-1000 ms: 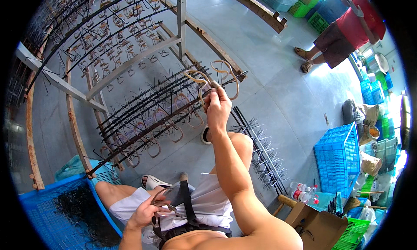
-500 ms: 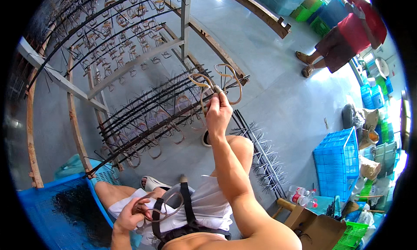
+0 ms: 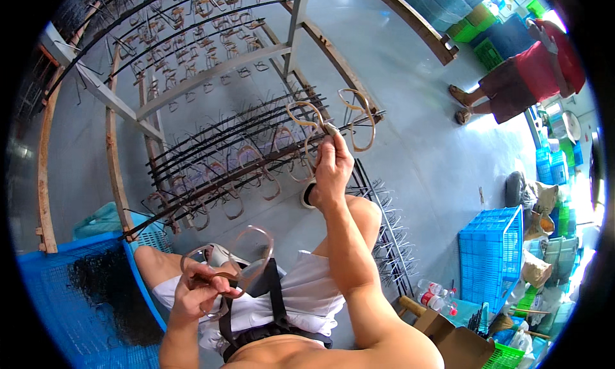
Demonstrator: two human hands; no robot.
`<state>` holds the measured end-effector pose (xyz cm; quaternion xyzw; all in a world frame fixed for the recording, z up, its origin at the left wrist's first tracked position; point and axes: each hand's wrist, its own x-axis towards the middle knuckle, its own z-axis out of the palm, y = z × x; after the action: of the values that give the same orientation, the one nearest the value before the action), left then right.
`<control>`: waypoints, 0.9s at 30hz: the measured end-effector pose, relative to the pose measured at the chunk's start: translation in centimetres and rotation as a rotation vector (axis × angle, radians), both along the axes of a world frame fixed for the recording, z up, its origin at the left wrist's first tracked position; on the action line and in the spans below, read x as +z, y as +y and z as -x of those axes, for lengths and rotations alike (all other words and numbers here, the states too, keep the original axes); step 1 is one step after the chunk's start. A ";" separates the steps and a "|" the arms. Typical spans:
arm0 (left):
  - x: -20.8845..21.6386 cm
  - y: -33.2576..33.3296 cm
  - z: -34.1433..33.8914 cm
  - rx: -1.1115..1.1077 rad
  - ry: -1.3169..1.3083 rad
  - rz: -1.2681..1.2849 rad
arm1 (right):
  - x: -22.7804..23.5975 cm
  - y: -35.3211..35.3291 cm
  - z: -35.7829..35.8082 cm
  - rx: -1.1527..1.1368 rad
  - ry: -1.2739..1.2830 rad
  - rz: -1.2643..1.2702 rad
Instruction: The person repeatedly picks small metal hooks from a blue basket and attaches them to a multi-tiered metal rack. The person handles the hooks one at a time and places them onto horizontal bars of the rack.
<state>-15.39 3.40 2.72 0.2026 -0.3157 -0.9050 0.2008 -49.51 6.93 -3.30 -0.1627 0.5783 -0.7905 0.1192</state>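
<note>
My right hand (image 3: 334,167) is stretched out over the far end of a black hooked bar (image 3: 256,161). Its thumb and fingers pinch the middle of a tan piece with curved loops (image 3: 364,131), which spread to both sides of the fingertips. Close to my lap, my left hand (image 3: 200,293) is closed on translucent brownish loops (image 3: 261,276). Whether those loops are one piece or several I cannot tell. Several similar tan loops (image 3: 269,184) hang along the bar below my right hand.
A metal and wooden rack (image 3: 211,74) holds rows of hanging loops. Beside my left leg stands a blue bin (image 3: 45,292) with dark contents. More hooked bars (image 3: 384,234) lie right of my knee. At right are a blue crate (image 3: 490,257), bottles and a cardboard box; a person (image 3: 528,74) stands farther off.
My left hand has risen slightly, and its loops now spread wider above my lap. My right hand still pinches its looped piece at the bar's end. The whole view has shifted a little.
</note>
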 end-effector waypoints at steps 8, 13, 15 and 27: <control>0.1 -0.6 1.6 0.028 0.111 0.037 | -0.3 0.3 0.5 -0.051 0.411 -0.284; 0.3 -0.6 3.2 0.039 0.182 0.071 | 0.3 0.4 1.0 -0.062 0.338 -0.258; 0.4 -0.4 4.0 0.056 0.211 0.049 | 0.4 0.4 1.1 -0.077 0.355 -0.258; 0.8 0.0 4.1 0.132 0.179 0.104 | 1.4 1.0 0.7 0.057 0.015 -0.094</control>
<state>-19.53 3.39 3.52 0.1307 -0.3289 -0.8866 0.2978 -50.24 7.96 -1.93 -0.1792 0.6107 -0.7577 0.1446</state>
